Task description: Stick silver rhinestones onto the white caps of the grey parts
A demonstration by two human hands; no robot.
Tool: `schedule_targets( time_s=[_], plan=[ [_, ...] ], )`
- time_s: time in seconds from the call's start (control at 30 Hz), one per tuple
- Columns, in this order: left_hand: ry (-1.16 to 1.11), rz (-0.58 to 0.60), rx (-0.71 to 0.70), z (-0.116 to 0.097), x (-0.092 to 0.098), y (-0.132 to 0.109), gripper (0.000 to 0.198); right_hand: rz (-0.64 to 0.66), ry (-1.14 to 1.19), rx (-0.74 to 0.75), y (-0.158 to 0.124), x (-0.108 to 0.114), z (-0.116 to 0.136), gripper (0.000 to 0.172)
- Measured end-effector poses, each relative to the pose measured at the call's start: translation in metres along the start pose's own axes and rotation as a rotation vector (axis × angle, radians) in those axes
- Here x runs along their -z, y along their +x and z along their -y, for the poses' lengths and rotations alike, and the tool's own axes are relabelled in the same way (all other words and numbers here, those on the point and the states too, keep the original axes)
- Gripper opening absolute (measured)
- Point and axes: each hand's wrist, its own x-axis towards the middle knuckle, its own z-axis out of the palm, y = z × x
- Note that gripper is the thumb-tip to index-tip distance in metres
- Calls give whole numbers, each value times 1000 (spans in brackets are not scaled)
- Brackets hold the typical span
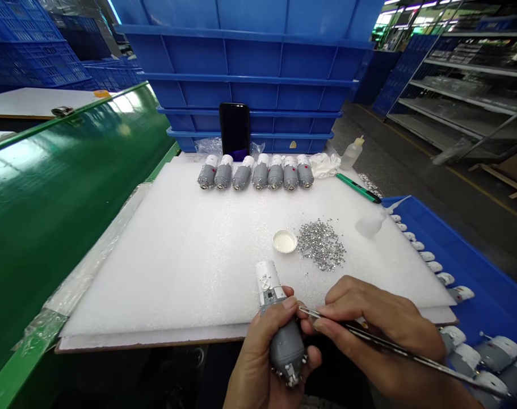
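Low centre, the left hand (255, 355) grips a grey-and-white model (287, 345), white end topmost; just above it sits a small white cup (285, 241), silver bits (322, 245) scattered alongside; and lower right, the right hand (379, 324) pinches metal tweezers (411, 357), tip near the model!
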Motion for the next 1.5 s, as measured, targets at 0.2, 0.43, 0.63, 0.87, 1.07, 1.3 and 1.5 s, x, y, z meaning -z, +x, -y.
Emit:
schedule_targets(
  time_s=[0.2, 0.43, 0.63, 0.87, 1.07, 1.3, 1.5],
  plan=[
    [35, -32, -1, -2, -2, -2, 11, 22, 30, -61, 1, 2, 1, 8],
    [-40, 38, -32, -3, 6, -3, 18, 57, -152, 3, -6, 4, 7, 17],
    [-48, 51, -12, 0, 7, 0, 18, 28, -150, 51, -6, 0, 6, 13],
    [-13, 31, -57, 3, 6, 0, 15, 12, -151, 62, -6, -2, 6, 14],
    [66, 56, -125, 3, 3, -2, 12, 14, -86, -3, -3, -2, 5, 12],
    [255, 287, -306, -3, 13, 3, 25, -46, -125, -446, 45, 9, -29, 28],
    [375, 388, -289, -8, 32, 14, 37, 124, -261, -493, 77, 1, -51, 29]
  ],
)
